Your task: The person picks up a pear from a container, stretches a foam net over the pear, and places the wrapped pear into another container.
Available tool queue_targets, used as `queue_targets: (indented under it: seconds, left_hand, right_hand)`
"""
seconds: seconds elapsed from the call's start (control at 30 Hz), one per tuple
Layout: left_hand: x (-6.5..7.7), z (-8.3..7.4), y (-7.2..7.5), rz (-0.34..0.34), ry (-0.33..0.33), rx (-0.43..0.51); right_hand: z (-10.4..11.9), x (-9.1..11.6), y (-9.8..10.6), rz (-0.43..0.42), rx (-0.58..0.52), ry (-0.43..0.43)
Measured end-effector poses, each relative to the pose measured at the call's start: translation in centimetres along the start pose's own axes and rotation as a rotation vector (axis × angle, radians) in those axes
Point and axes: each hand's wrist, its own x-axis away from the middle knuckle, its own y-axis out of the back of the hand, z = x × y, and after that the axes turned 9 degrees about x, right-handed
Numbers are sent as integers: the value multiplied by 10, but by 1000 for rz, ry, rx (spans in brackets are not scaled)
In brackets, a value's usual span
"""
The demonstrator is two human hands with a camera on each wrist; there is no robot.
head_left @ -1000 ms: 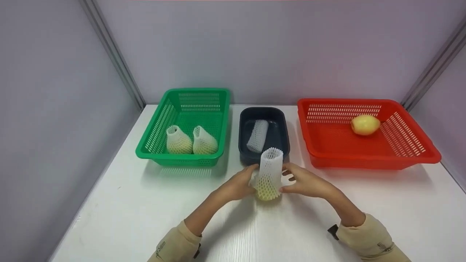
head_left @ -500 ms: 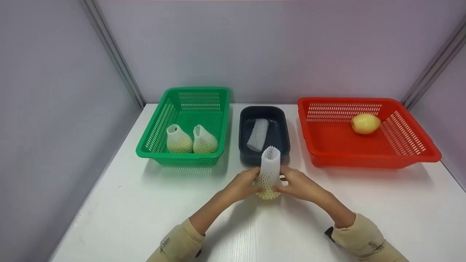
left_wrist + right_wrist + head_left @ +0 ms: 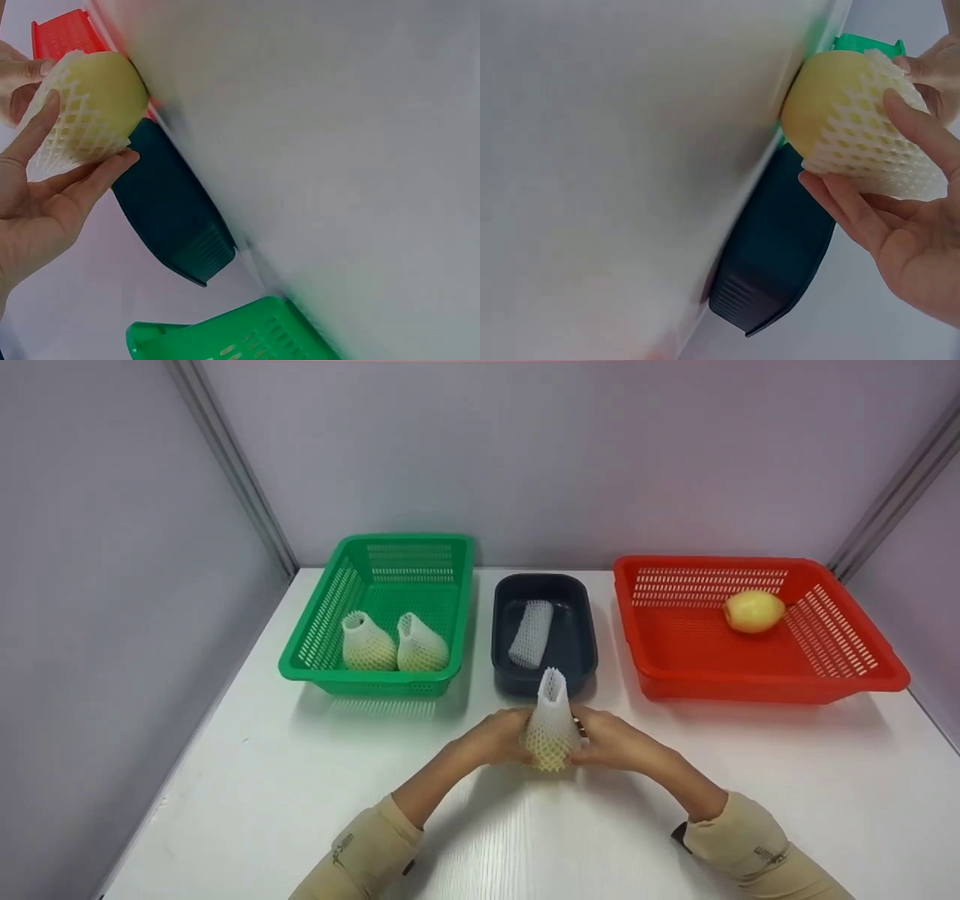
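Note:
A round yellow fruit (image 3: 116, 90) stands on the table with a white foam net sleeve (image 3: 553, 720) drawn over its upper part. Its bare lower end shows below the net's edge in both wrist views. My left hand (image 3: 501, 737) grips the netted fruit from the left, thumb (image 3: 39, 129) on the near side and fingers on the far side. From the right, my right hand (image 3: 611, 741) holds it the same way, thumb (image 3: 919, 127) pressing the mesh. Above the hands, the sleeve's empty top narrows to an open neck.
Behind the hands sits a dark blue tray (image 3: 585, 660) with one flat foam net (image 3: 532, 634). The green basket (image 3: 379, 678) at left has two netted fruits (image 3: 424, 647). At right, a red basket (image 3: 757, 679) contains one bare yellow fruit (image 3: 754, 611).
Both hands have closed in on the netted fruit from either side and now grip it. The sleeve has come lower over the fruit, its neck narrower than before.

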Motion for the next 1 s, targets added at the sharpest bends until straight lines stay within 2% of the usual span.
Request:
queue_targets:
  seconds: [0.1,0.13,0.27,0.4,0.5,0.6,0.83,1.0]
  left_hand:
    - [0,4,-1,22,3,-44]
    - [3,-2,2,37,31,-50]
    - [3,-2,3,23,-4,-32]
    - [6,-9,2,-45,-35,-11]
    - [7,-14,-1,-103,-46,-39]
    - [8,-17,-4,-127,-49,-75]
    - [4,-14,-9,-61,-2,-89]
    - [0,-10,-11,-13,41,-55]
  right_hand:
    - [-3,-1,-3,3,32,4]
    - [-3,-1,-3,1,42,6]
    - [-1,1,1,-5,36,-5]
    - [4,4,3,-30,29,-17]
    - [6,5,2,-38,44,-8]
    - [4,4,-1,-34,53,9]
    - [-3,2,-9,-21,93,76]
    - [-6,-3,-11,3,78,55]
